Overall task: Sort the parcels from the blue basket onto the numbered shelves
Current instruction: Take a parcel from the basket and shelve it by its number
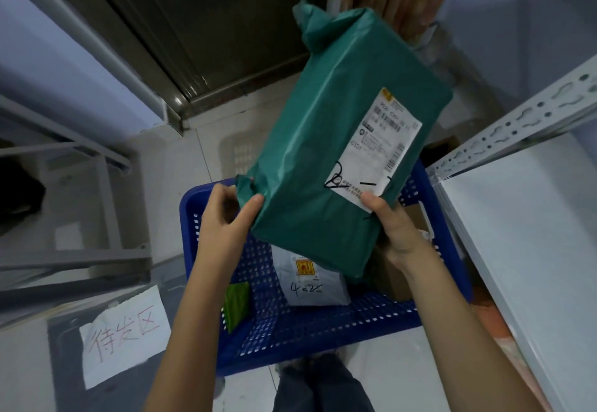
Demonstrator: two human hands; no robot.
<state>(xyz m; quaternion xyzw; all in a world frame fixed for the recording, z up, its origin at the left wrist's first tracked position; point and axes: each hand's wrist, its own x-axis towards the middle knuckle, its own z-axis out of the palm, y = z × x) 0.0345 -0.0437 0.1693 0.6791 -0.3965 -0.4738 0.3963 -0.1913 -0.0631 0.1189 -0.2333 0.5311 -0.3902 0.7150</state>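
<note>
Green parcel (326, 140) held above the blue basket (323, 324), long axis pointing away; left hand (226, 217) pinches its near corner, right hand (394, 230) grips the labelled end nearest the white shelf (517, 217).

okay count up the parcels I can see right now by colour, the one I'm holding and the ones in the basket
Dark green parcel, held above the blue basket: 1
White parcel: 1
Light green parcel: 1
Brown cardboard parcel: 1, partly hidden
Total: 4
</note>
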